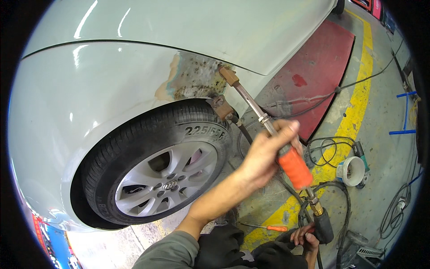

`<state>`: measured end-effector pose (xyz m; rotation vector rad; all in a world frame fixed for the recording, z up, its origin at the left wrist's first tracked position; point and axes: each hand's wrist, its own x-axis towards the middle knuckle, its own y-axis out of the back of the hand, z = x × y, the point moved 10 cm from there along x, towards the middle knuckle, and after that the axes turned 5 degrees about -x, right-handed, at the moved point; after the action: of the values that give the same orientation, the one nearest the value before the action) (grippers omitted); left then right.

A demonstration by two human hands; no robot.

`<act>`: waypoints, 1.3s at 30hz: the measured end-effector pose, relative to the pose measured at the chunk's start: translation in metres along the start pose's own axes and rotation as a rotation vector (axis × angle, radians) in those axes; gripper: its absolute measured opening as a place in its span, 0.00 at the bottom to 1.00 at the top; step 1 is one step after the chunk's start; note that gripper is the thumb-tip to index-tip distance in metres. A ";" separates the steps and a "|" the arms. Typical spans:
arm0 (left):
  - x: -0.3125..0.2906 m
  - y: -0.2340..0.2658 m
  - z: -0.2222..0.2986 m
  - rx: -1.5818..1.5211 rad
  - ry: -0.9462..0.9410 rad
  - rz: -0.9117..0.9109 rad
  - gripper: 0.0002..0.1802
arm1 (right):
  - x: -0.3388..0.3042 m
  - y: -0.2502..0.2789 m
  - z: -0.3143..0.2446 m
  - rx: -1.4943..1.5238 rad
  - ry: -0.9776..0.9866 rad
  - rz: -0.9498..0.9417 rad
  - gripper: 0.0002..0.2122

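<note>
My left hand point(264, 154) is closed round the orange sliding weight point(294, 169) of a slide hammer point(251, 101), thumb along the shaft. The weight is blurred. The tool's copper-coloured tip point(229, 75) meets a bare, pitted metal patch point(199, 76) on the light-coloured car panel point(116, 76), above the wheel arch. At the tool's rear, my right hand point(306, 240) curls beside the black grip point(323, 227); part of its hold is hidden. Below the tip, a copper-coloured block point(221, 107) with a black cable is against the edge of the wheel arch.
The tyre point(107, 166) with its silver alloy wheel point(168, 179) stands under the panel. A red panel point(309, 85) lies beyond the tool. On the floor are an orange-handled screwdriver point(276, 228), a white bucket point(353, 171), a green-and-black power tool point(359, 154) and looping black cables point(347, 197).
</note>
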<state>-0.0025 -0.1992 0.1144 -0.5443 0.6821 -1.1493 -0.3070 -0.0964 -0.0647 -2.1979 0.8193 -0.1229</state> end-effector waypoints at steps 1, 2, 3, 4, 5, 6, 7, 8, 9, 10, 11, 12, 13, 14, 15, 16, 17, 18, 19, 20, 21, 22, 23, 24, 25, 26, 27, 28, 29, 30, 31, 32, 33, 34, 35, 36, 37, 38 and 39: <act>0.005 0.004 0.014 0.019 -0.028 0.026 0.14 | -0.001 0.000 -0.002 -0.004 0.005 0.006 0.14; 0.007 0.009 0.026 0.001 -0.055 0.064 0.14 | -0.002 0.001 0.001 0.013 -0.012 -0.012 0.14; 0.011 0.012 0.034 -0.017 -0.081 0.100 0.14 | -0.003 0.006 0.004 0.029 -0.029 -0.028 0.14; 0.015 0.010 0.038 -0.052 -0.122 0.059 0.15 | -0.005 0.008 0.007 0.046 -0.043 -0.044 0.14; 0.014 0.012 0.035 -0.038 -0.140 0.047 0.15 | -0.003 0.007 0.006 0.052 -0.036 -0.030 0.14; 0.011 0.012 0.023 -0.029 -0.155 0.034 0.15 | -0.001 0.005 0.002 0.055 -0.029 -0.011 0.14; 0.006 0.009 0.007 -0.019 -0.169 0.020 0.15 | 0.000 0.005 0.001 0.058 -0.022 0.008 0.14; -0.004 -0.005 -0.023 -0.006 -0.128 -0.044 0.15 | -0.003 0.012 0.002 0.072 -0.003 0.005 0.13; -0.016 -0.013 -0.057 0.010 -0.013 -0.075 0.15 | -0.006 0.024 0.006 0.091 0.010 -0.010 0.13; -0.021 -0.013 -0.074 -0.006 -0.014 -0.132 0.15 | -0.015 0.032 0.010 0.109 0.018 -0.021 0.13; -0.026 -0.020 -0.087 -0.012 0.022 -0.160 0.13 | -0.024 0.044 0.008 0.102 0.039 0.011 0.13; -0.029 -0.022 -0.100 -0.040 0.052 -0.170 0.13 | -0.040 0.053 0.011 0.102 0.054 0.048 0.13; -0.032 -0.022 -0.108 -0.067 0.079 -0.179 0.12 | -0.054 0.061 0.014 0.103 0.067 0.082 0.13; -0.031 -0.026 -0.107 -0.047 0.080 -0.184 0.11 | -0.054 0.061 0.017 0.094 0.067 0.051 0.13; -0.031 -0.028 -0.106 -0.052 0.081 -0.183 0.10 | -0.055 0.065 0.020 0.078 0.062 0.059 0.13; -0.029 -0.033 -0.107 -0.072 0.098 -0.202 0.10 | -0.053 0.050 0.007 0.049 0.070 0.092 0.13; -0.026 -0.038 -0.109 -0.094 0.116 -0.222 0.10 | -0.054 0.041 -0.001 0.019 0.077 0.127 0.13; -0.021 -0.043 -0.106 -0.140 0.101 -0.271 0.09 | -0.055 0.036 -0.002 0.011 0.079 0.137 0.13; -0.020 -0.035 -0.093 -0.131 0.072 -0.232 0.09 | -0.041 0.035 0.005 0.018 0.055 0.088 0.13; -0.018 -0.032 -0.085 -0.131 0.065 -0.213 0.10 | -0.033 0.030 0.006 0.019 0.047 0.064 0.13; -0.015 -0.030 -0.079 -0.132 0.060 -0.196 0.10 | -0.028 0.027 0.005 0.016 0.048 0.058 0.13; -0.013 -0.027 -0.075 -0.110 0.051 -0.185 0.12 | -0.022 0.023 0.005 0.012 0.049 0.053 0.13; -0.013 -0.024 -0.070 -0.102 0.044 -0.171 0.12 | -0.018 0.023 0.009 0.014 0.045 0.042 0.13; -0.013 -0.021 -0.064 -0.094 0.036 -0.155 0.12 | -0.013 0.023 0.013 0.032 0.042 0.023 0.12; -0.014 -0.018 -0.059 -0.086 0.027 -0.138 0.12 | -0.010 0.023 0.015 0.022 0.043 0.001 0.12; -0.012 -0.015 -0.058 -0.083 0.025 -0.147 0.13 | -0.006 0.019 0.012 0.003 0.045 -0.006 0.12; -0.011 -0.013 -0.056 -0.085 0.026 -0.147 0.13 | -0.002 0.016 0.010 -0.015 0.046 -0.016 0.13; -0.011 -0.012 -0.054 -0.086 0.025 -0.145 0.13 | 0.000 0.015 0.011 -0.004 0.030 -0.010 0.13; -0.008 -0.015 -0.055 -0.095 0.035 -0.159 0.13 | -0.002 0.015 0.009 -0.002 0.024 0.012 0.13; -0.006 -0.018 -0.057 -0.105 0.042 -0.170 0.13 | -0.004 0.015 0.007 0.000 0.019 0.034 0.13; -0.004 -0.021 -0.059 -0.116 0.051 -0.182 0.13 | -0.007 0.015 0.003 -0.010 0.020 0.057 0.13; -0.002 -0.025 -0.062 -0.128 0.061 -0.196 0.13 | -0.011 0.014 0.000 -0.021 0.022 0.082 0.13; -0.005 -0.020 -0.056 -0.112 0.034 -0.177 0.12 | -0.005 0.015 0.006 -0.008 0.001 0.057 0.13; -0.008 -0.015 -0.050 -0.098 0.010 -0.159 0.12 | 0.002 0.016 0.010 0.000 -0.006 0.025 0.13; -0.007 -0.016 -0.051 -0.100 0.007 -0.167 0.12 | 0.003 0.013 0.008 -0.006 0.004 0.024 0.13; -0.007 -0.015 -0.051 -0.097 0.014 -0.164 0.12 | 0.004 0.010 0.006 -0.012 0.013 0.022 0.13; -0.006 -0.015 -0.052 -0.094 0.020 -0.160 0.12 | 0.005 0.009 0.004 -0.016 0.017 0.022 0.13; -0.006 -0.014 -0.053 -0.091 0.028 -0.157 0.12 | 0.005 0.007 0.002 -0.019 0.020 0.024 0.13; -0.005 -0.015 -0.054 -0.097 0.030 -0.159 0.12 | 0.006 0.006 0.000 -0.022 0.023 0.025 0.13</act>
<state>-0.0524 -0.2014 0.0895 -0.6748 0.7332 -1.2795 -0.3056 -0.1025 -0.0699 -2.2101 0.8643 -0.1274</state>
